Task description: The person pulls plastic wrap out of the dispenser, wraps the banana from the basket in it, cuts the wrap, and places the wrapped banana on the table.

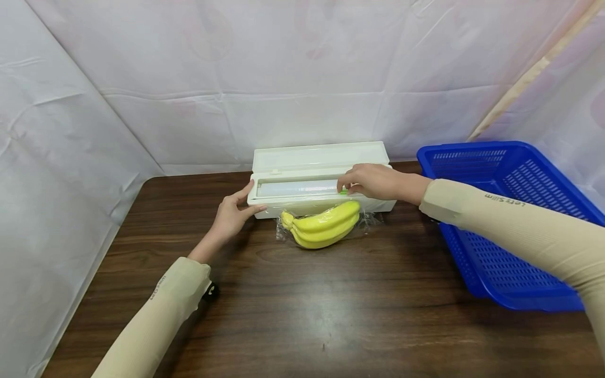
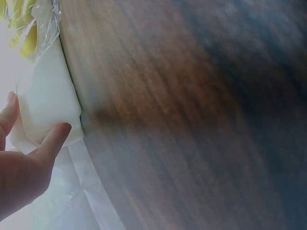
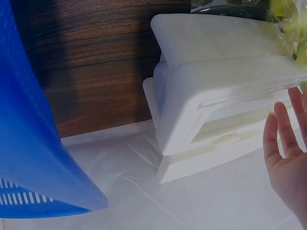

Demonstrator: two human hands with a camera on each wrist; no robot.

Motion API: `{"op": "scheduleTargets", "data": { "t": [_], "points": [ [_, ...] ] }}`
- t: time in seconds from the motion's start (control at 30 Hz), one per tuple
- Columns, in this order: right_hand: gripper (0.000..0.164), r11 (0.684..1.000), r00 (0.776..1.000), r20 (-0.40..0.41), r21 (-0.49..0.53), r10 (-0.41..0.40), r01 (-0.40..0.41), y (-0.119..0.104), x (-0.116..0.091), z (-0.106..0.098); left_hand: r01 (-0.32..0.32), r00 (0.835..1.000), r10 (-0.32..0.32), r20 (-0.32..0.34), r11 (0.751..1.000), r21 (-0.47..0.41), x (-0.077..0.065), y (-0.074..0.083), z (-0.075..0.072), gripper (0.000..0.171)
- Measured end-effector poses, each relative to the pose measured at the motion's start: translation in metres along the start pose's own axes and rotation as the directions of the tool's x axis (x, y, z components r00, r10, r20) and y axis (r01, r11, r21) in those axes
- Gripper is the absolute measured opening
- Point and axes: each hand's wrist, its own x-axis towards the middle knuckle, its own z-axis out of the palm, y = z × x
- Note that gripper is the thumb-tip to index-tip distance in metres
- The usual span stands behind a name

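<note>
A white cling film box [image 1: 384,205] stands at the back of the table, its lid [image 1: 321,154] raised. Inside lies a roll of clear film [image 1: 298,188]. My left hand [image 1: 231,212] holds the box's left end, thumb on the front face and fingers at the side. Toward the right of the front edge, my right hand [image 1: 373,181] pinches a small green slider [image 1: 343,192], partly hidden by the fingers. Directly before the box lies a bunch of yellow bananas [image 1: 323,226] in crinkled clear film [image 1: 283,233], which reaches up over the box front.
A blue plastic basket [image 1: 477,262] with slotted sides stands on the right, under my right forearm. White sheeting [image 1: 302,68] hangs behind the box and along the left. Dark wood tabletop [image 1: 302,315] extends in front of the bananas.
</note>
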Motion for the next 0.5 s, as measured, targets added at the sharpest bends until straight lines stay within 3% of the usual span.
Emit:
{"op": "scheduleTargets", "data": {
  "t": [0.5],
  "points": [
    [0.019,0.999,0.999,0.015,-0.016,0.046,-0.046,0.0054,-0.0083,-0.0035,-0.003,1.0,0.003,0.006,1.0,0.001,0.0036,0.0001,0.0033,0.08]
  ]
}}
